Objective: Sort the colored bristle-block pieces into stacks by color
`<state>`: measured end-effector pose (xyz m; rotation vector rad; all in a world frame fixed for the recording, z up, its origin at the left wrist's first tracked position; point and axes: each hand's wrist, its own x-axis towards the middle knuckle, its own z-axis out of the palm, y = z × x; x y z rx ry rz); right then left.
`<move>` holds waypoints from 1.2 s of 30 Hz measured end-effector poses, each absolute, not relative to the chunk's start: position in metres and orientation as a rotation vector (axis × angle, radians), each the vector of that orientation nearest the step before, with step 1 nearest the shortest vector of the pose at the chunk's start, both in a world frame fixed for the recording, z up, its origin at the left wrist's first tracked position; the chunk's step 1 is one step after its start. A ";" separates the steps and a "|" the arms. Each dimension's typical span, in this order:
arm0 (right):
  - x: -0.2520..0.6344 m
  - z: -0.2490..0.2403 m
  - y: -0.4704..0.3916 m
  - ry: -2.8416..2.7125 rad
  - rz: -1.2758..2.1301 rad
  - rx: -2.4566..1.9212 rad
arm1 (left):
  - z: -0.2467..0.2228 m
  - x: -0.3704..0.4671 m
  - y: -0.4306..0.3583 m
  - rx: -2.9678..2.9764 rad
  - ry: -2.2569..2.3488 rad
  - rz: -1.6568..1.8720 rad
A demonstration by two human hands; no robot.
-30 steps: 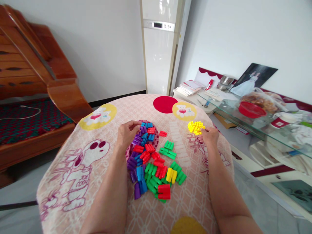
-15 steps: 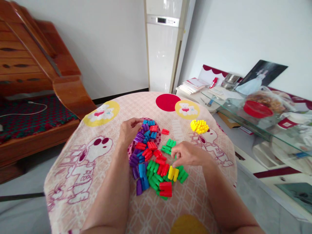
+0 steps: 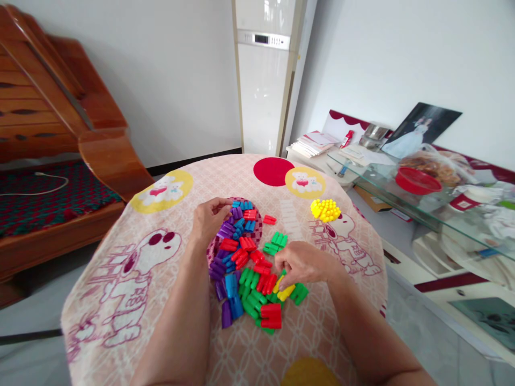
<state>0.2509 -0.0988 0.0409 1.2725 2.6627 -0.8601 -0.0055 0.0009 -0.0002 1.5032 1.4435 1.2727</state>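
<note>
Plastic blocks with finger-like prongs lie in a loose pile on the cloth-covered round table. My left hand (image 3: pixel 210 219) is at the pile's far left, its thumb and fingers pinched beside purple blocks (image 3: pixel 226 231) and a blue block (image 3: pixel 242 205); what is between the fingertips is hidden. My right hand (image 3: pixel 304 262) is closed over the pile's right side, fingertips on a yellow block (image 3: pixel 286 292). Around that yellow block lie green blocks (image 3: pixel 299 293) and red blocks (image 3: pixel 266 283). Another red block (image 3: pixel 271 316) lies at the near edge.
A heap of small yellow pieces (image 3: pixel 325 210) sits at the table's far right. The patterned tablecloth (image 3: pixel 161 300) hangs over the edge. To the right is a glass-topped cabinet with a red bowl (image 3: pixel 418 180) and papers (image 3: pixel 314 143). A wooden bench (image 3: pixel 102 155) stands left.
My right hand's fingers have come down onto the yellow block, which has turned and tilted. My left hand keeps to the same spot by the purple blocks. The view has shifted slightly.
</note>
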 end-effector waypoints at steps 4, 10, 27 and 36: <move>0.237 0.034 -0.104 2.650 -0.681 1.155 | 0.000 -0.006 0.001 1.494 1.444 1.263; 0.237 0.034 -0.101 2.665 -0.653 1.229 | 0.003 -0.005 0.000 1.467 1.455 1.262; 0.258 0.014 -0.097 2.905 -0.379 1.380 | 0.003 -0.005 0.000 1.448 1.451 1.275; 0.297 0.027 -0.071 2.450 -0.197 2.051 | 0.006 -0.004 -0.002 1.449 1.449 1.269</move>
